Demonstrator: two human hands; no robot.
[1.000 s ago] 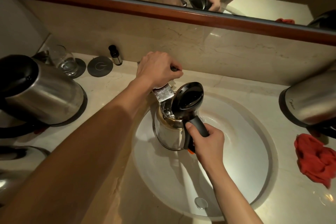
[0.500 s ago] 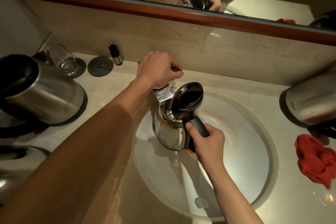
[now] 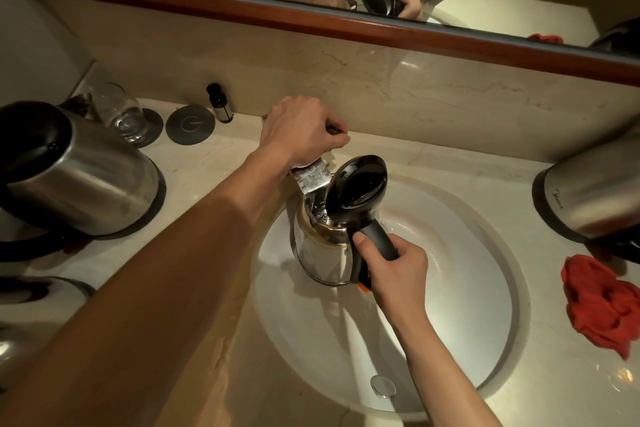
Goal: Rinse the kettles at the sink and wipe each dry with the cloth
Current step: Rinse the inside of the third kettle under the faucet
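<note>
A steel kettle (image 3: 320, 253) with its black lid (image 3: 356, 185) flipped open is held upright over the white sink (image 3: 460, 288). My right hand (image 3: 394, 267) grips its black handle. Water runs from the flat faucet spout (image 3: 311, 178) into the kettle's mouth. My left hand (image 3: 301, 130) grips the faucet lever behind the spout, which it mostly hides. A red cloth (image 3: 602, 305) lies crumpled on the counter at the right.
A second steel kettle (image 3: 79, 177) stands on the counter at the left, another (image 3: 595, 194) at the right edge, and part of a third (image 3: 31, 291) at lower left. A glass (image 3: 119, 111), round coaster (image 3: 189, 125) and small bottle (image 3: 220, 104) sit by the back wall. A mirror runs above.
</note>
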